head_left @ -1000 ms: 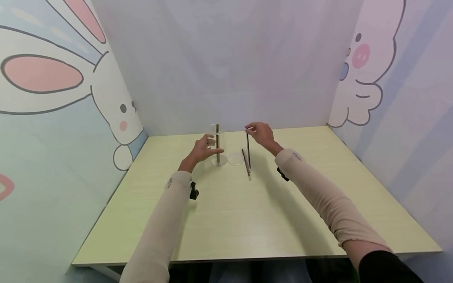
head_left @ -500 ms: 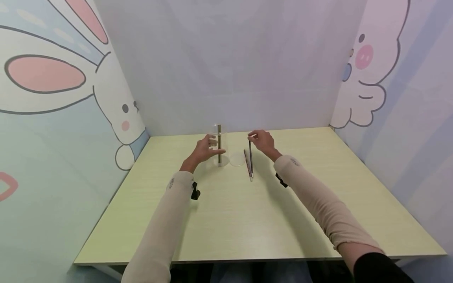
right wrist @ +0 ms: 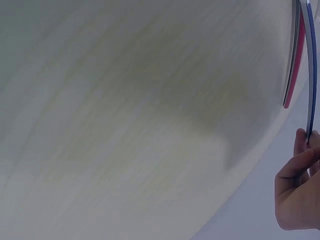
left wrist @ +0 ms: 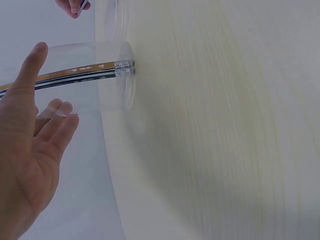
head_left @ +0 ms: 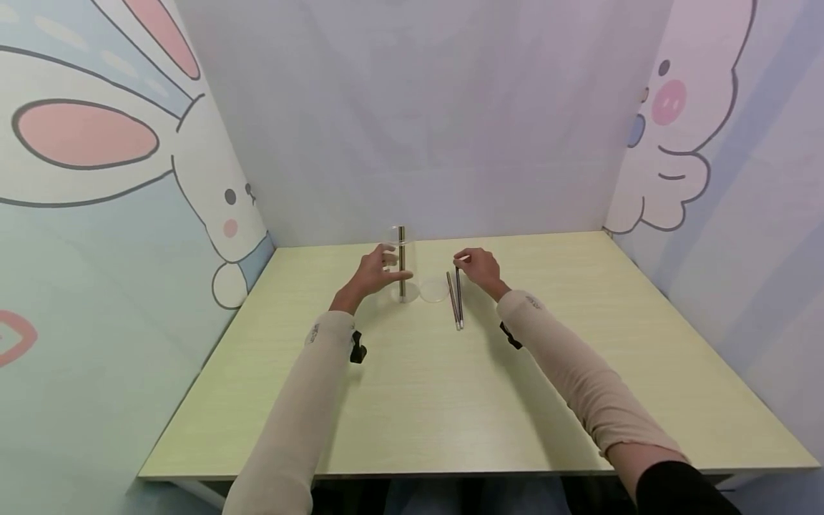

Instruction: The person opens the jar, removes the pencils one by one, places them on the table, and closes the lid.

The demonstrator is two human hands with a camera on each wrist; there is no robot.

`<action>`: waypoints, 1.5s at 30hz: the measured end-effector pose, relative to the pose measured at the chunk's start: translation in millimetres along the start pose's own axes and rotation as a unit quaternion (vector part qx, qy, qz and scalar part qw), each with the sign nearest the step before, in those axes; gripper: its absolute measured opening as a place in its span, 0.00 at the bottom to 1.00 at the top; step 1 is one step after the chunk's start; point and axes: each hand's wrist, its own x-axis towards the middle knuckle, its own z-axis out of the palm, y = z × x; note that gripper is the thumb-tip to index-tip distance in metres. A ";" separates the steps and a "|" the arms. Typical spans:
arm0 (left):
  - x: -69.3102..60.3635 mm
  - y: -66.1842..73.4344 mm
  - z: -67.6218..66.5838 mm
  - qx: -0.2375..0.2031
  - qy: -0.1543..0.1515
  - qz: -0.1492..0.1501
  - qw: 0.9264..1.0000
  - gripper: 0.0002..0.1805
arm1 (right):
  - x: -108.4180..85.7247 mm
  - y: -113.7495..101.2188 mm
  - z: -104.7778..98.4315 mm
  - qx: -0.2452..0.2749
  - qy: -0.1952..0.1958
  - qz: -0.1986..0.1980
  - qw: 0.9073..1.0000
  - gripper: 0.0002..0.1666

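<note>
My left hand point(head_left: 370, 277) holds an upright clear plastic cylinder point(left wrist: 111, 95) near the back of the table, thumb on one side and fingers on the other. Inside it stand an orange-gold pencil point(left wrist: 85, 70) and a dark striped pencil point(left wrist: 75, 79), metal ends at the bottom. To the right, my right hand point(head_left: 479, 268) pinches one end of a blue pencil point(right wrist: 312, 70), its other end sloping down toward the table. Beside this pencil a red pencil point(right wrist: 297, 62) and a dark striped one lie together. A clear round lid point(head_left: 434, 290) lies between cylinder and pencils.
The pale wooden table point(head_left: 412, 400) meets a plain grey back wall point(head_left: 425, 129). Walls with cartoon prints stand at left and right. The table's front edge is close to the person's body.
My right hand has come down and slightly nearer, lowering the blue pencil from upright to a slant beside the lying pencils. The left hand stays at the cylinder.
</note>
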 end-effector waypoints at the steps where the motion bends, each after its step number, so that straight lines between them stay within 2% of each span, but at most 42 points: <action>1: -0.2 -0.2 0.0 0.000 0.000 0.001 1.000 0.49 | -0.3 0.1 1.5 0.000 -0.001 0.004 1.000 0.14; 12: 1.8 0.4 3.6 0.004 0.008 0.006 1.000 0.47 | -5.0 2.4 9.7 -0.006 -0.013 0.028 1.000 0.15; 26: -2.1 8.4 5.5 0.002 0.005 0.002 1.000 0.46 | -11.9 3.3 11.0 -0.009 -0.013 0.024 1.000 0.15; 35: -0.6 7.2 3.8 0.007 0.002 0.002 1.000 0.47 | -6.7 4.4 14.9 -0.023 -0.020 0.045 0.999 0.16; 45: -0.5 7.7 4.4 0.018 -0.001 -0.002 1.000 0.47 | -13.7 1.2 11.3 -0.016 -0.019 0.032 0.999 0.15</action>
